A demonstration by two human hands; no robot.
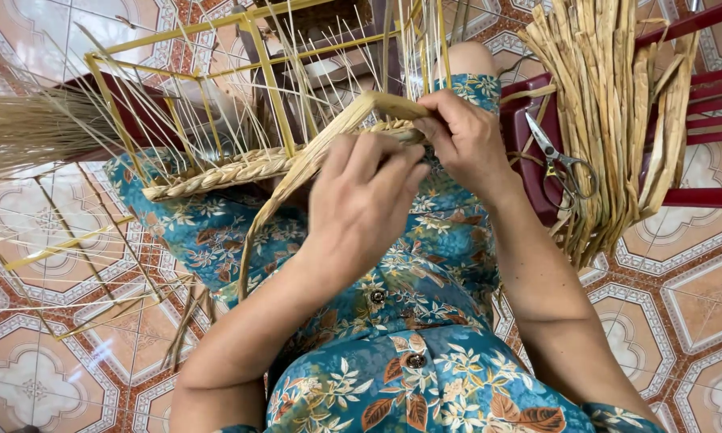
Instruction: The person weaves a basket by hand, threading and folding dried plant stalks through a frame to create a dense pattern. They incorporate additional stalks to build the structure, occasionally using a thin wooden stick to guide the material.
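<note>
From the head camera, the left hand (361,200) closes its fingers round a flat straw strand (297,172) that runs down across the lap, while the right hand (461,136) pinches the same strand where it bends at the braided edge (240,170) of a half-woven basket (216,96) held on the knees. Scissors (557,164) lie on a dark red chair (529,136) just beside the right forearm, next to a hanging bundle of dried straw (617,112).

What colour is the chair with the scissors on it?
The plastic slatted chair holding the metal scissors is dark red, seen best in the head view.
</note>
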